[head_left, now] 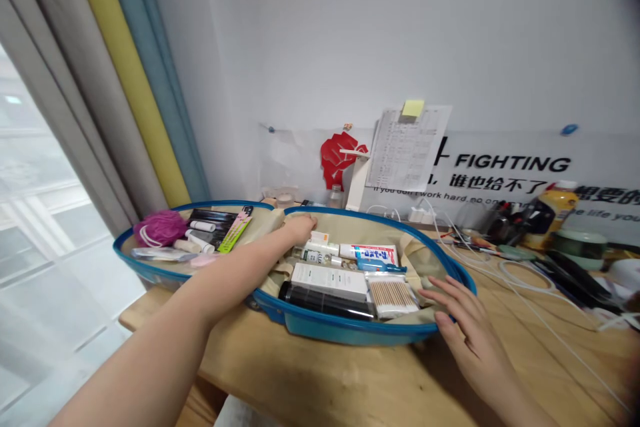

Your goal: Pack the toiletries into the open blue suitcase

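Admittedly, whether the left hand point(300, 229) over the suitcase point(360, 331) holds anything is unclear; the right hand point(470, 333) splays.

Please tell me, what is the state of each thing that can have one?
Blue case: open, items in both halves.
White box: lying flat, looks closed.
Cotton swabs: inside clear packaging.
Purple bath puff: bunched up.
Yellow bottle: capped.
Curtain: gathered in folds.
Paper sheets: hanging.
Left hand: fingers curled, grip unclear.
Right hand: open.
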`<action>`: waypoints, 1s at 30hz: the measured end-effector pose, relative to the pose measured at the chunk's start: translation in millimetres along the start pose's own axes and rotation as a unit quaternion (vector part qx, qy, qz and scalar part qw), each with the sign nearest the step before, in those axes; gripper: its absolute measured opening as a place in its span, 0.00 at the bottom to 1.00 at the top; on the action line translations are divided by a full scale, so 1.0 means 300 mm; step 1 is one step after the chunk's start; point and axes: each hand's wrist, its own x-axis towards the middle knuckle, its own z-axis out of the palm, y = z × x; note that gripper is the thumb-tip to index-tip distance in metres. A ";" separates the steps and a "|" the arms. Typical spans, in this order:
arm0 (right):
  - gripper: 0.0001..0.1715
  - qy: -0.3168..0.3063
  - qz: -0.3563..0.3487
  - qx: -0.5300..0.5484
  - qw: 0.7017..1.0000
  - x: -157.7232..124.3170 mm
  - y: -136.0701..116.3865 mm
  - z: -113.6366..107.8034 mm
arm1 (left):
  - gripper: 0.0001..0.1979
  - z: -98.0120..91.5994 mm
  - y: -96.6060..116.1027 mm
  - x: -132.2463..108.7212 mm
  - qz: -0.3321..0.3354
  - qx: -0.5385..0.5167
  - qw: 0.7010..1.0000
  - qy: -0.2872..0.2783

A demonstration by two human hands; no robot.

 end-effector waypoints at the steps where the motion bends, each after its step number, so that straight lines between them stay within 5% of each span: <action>1: 0.24 0.002 -0.003 -0.001 1.000 0.000 0.000 0.001 | 0.15 0.000 0.002 -0.003 0.004 0.001 1.000 0.000; 7: 0.25 -0.001 -0.003 0.001 1.000 -0.002 0.013 0.005 | 0.15 -0.011 0.017 -0.022 0.013 0.005 1.000 0.006; 13: 0.26 0.001 0.001 -0.001 1.000 -0.006 0.030 0.016 | 0.18 -0.121 -0.044 -0.069 -0.054 0.002 0.994 0.090; 17: 0.27 0.004 -0.002 -0.001 1.000 -0.004 0.034 0.021 | 0.26 -0.180 -0.239 -0.163 -0.163 0.022 0.981 0.106; 22: 0.27 0.009 -0.019 -0.004 1.000 0.001 0.029 0.017 | 0.21 -0.153 -0.557 -0.376 -0.282 0.058 0.957 0.038; 26: 0.26 0.000 -0.015 -0.003 1.000 0.002 0.030 0.013 | 0.16 -0.083 -0.712 -0.539 -0.278 0.064 0.958 -0.043; 30: 0.26 -0.002 -0.018 -0.003 1.000 0.001 0.034 0.013 | 0.17 -0.018 -0.773 -0.615 -0.233 0.068 0.965 -0.098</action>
